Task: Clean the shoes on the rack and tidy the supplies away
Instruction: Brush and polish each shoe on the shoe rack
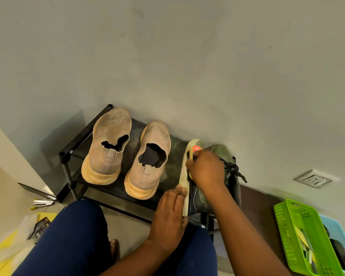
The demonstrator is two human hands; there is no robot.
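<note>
Two beige slip-on shoes with orange-tinted soles stand side by side on the black rack. At the rack's right end a green lace-up shoe is tipped on its side, its cream sole facing left. My left hand holds the heel end of that sole. My right hand grips a brush with dark bristles and a pale handle bearing a red label, pressed against the sole edge. The brush is mostly hidden by my fingers.
A green plastic basket with supplies sits on the floor at the right, a light blue basket behind it. A wall socket is low on the wall. Yellow cloth and a dark packet lie at the left. My knees in blue trousers fill the foreground.
</note>
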